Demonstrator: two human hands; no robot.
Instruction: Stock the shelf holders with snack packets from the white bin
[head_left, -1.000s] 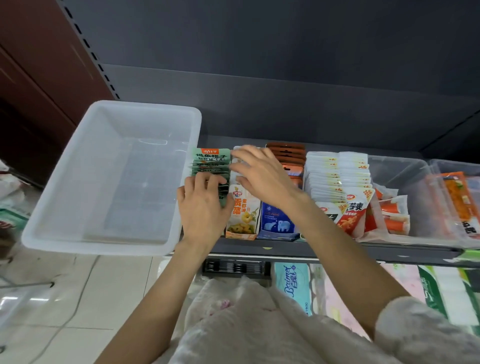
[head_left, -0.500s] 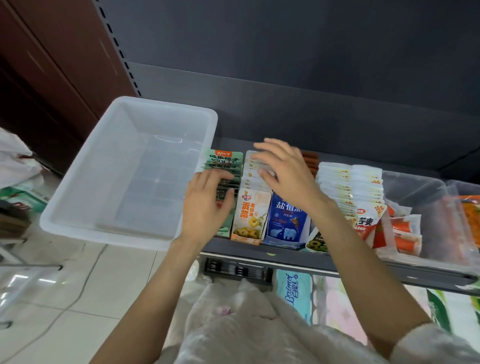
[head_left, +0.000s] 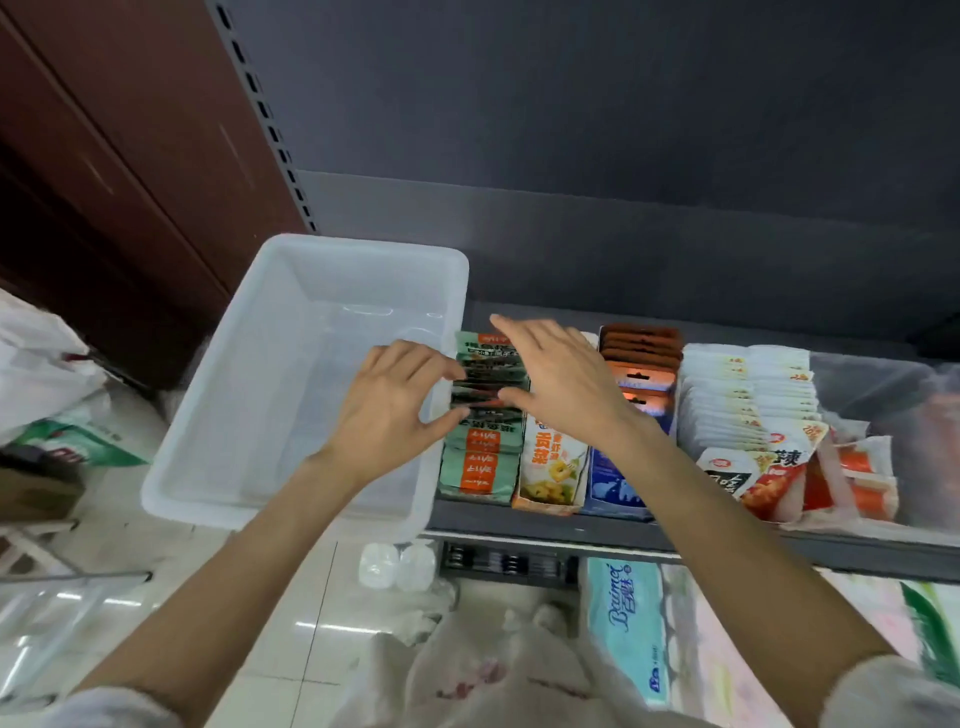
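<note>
Just right of the seemingly emptied white bin, the row of green snack packets is pressed between the left hand, fingers curled against its side, and the open, spread right hand, so uneven pressure could buckle it or tip packets into the bin.

Around the shelving, away from the stocking

A dark wooden cabinet stands at the left beside the slotted upright of the grey back panel. Low on the left a white bag sits above a green-printed sack. On the tiled floor stand two small clear bottles. Below the shelf edge there is a pale blue tissue pack, with a green-and-white pack at the far right.
</note>
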